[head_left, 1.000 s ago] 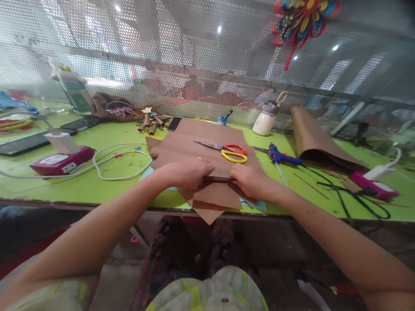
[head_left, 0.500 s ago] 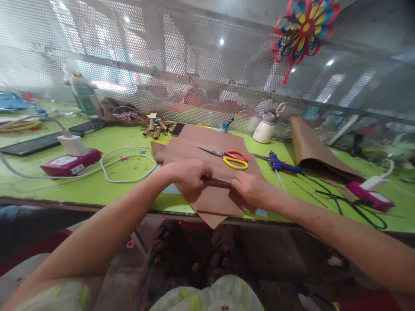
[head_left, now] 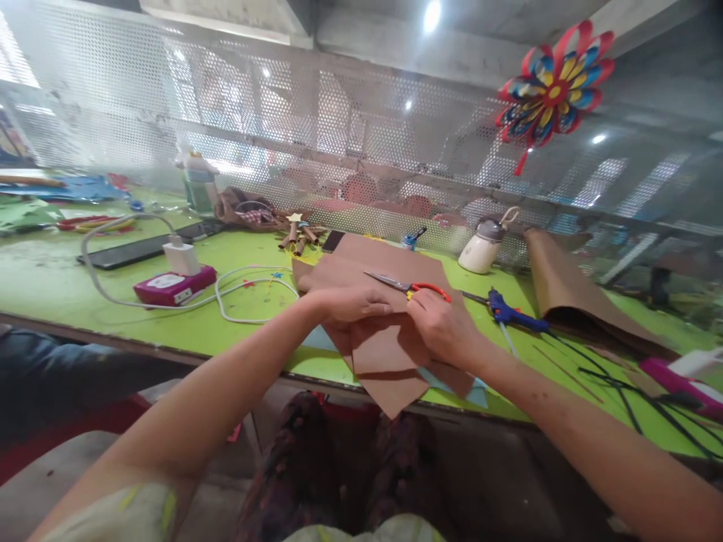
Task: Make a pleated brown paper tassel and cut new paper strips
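Observation:
Folded brown paper (head_left: 389, 256) lies in front of me, with one corner hanging over the near table edge. My left hand (head_left: 353, 303) is closed at the paper's fold, fingers together and pointing right. Opposite it, my right hand (head_left: 443, 320) is curled at the same fold, its fingertips partly hidden. That hand overlaps the yellow handle of the scissors (head_left: 389, 281); I cannot make out whether it grips them. The scissors rest on the paper, blades pointing left, red handle showing. Pale blue paper (head_left: 319, 339) peeks out underneath. A blue glue gun (head_left: 517, 312) lies right of my right hand.
A magenta power block (head_left: 175, 287) with charger and looped white cable stands left. Behind are a phone-like black slab (head_left: 132, 248), small paper rolls (head_left: 299, 241) and a cream jug (head_left: 480, 247). Rolled brown paper (head_left: 581, 278) and black cords (head_left: 615, 384) lie right. A person's leg (head_left: 68, 391) shows left.
Both hands have shifted slightly away from me over the paper. My right hand now covers most of the yellow scissor handle. The view has tilted up and turned left.

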{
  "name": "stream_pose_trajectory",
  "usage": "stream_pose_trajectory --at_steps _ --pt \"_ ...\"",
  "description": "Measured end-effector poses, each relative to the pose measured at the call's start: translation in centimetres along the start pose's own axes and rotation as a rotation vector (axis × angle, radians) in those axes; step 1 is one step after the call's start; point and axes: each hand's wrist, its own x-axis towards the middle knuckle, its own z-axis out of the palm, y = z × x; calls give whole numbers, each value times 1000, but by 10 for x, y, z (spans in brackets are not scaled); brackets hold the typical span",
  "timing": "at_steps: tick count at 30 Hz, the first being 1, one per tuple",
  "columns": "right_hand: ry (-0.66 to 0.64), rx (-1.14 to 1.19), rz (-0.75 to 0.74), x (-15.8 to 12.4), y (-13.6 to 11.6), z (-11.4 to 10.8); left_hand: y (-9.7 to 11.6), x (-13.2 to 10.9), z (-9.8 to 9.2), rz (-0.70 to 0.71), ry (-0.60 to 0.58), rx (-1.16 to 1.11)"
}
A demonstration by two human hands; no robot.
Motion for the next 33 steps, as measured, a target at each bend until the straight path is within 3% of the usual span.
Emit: stream_pose_trajectory --at_steps 3,6,9,12,18,23,28,33 --pt "8 220 107 2 6 8 2 0 3 -77 -69 -60" --pt "-9 653 277 3 17 10 6 0 2 -133 -66 -66" --pt "-82 1062 412 2 27 6 12 -2 -1 -112 -56 -65" --pt "-130 1280 510 -2 27 1 20 -3 -1 -60 -35 -88" --pt "-19 1254 621 -4 14 12 31 0 6 64 80 13" --pt "90 1241 634 -6 12 12 32 3 11 52 131 138" --pt "121 1317 610 -9 15 8 35 3 13 133 177 116" --pt "146 1221 589 -10 18 6 37 2 11 133 188 65"
